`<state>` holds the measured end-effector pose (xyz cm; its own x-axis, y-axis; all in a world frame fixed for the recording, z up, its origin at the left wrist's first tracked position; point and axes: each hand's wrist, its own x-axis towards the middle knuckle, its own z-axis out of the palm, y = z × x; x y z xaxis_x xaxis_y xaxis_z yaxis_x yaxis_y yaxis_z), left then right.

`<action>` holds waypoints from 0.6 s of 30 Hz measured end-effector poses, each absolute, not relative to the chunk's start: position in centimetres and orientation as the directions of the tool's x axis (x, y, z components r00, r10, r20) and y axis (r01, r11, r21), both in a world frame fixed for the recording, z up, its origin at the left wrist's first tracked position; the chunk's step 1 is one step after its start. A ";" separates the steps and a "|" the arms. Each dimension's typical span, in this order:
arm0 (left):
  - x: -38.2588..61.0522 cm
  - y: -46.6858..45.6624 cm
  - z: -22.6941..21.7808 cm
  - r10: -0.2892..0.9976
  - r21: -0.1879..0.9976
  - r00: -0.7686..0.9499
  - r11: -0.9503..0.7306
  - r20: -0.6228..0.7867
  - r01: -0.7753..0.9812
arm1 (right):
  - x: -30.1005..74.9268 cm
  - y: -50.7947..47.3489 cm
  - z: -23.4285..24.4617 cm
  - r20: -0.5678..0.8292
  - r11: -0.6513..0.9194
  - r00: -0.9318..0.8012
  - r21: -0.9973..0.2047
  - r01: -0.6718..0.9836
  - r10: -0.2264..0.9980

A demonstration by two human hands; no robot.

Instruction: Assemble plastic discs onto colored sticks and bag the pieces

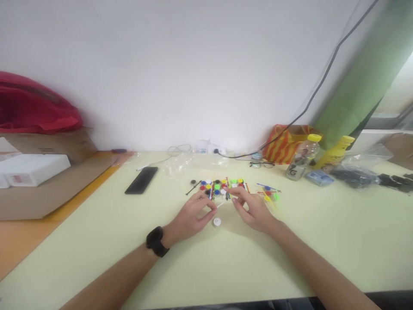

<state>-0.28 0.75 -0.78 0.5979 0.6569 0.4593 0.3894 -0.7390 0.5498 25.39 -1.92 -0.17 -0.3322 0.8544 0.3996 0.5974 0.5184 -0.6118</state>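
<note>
My left hand (192,216), with a black watch (156,241) on its wrist, pinches a thin white stick (220,205) between thumb and fingers. My right hand (251,206) has its fingers spread over the right end of a row of small coloured paint pots (219,185). A white pot lid (217,222) lies on the table between the two hands. Several small coloured sticks and caps (269,193) lie just right of my right hand.
A black phone (141,180) lies left of the pots. Glasses (261,164), two yellow-capped bottles (303,160), a striped bag (284,144) and plastic bags (355,172) line the back right. Cardboard boxes (48,181) and a red bag (32,105) stand on the left.
</note>
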 end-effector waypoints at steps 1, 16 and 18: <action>-0.3 0.7 -0.8 0.660 0.559 0.599 -0.734 0.452 0.387 | 25.4 -1.9 -0.2 0.400 0.523 -0.339 -0.606 0.599 0.851; 0.1 0.2 -0.9 0.608 0.549 0.686 -0.758 0.399 0.352 | 23.8 -1.5 -1.2 -0.019 0.129 -0.543 -0.964 0.232 0.840; 0.1 0.3 -1.0 0.607 0.551 0.694 -0.756 0.387 0.354 | 23.9 -1.4 -1.3 -0.028 0.125 -0.540 -0.961 0.245 0.841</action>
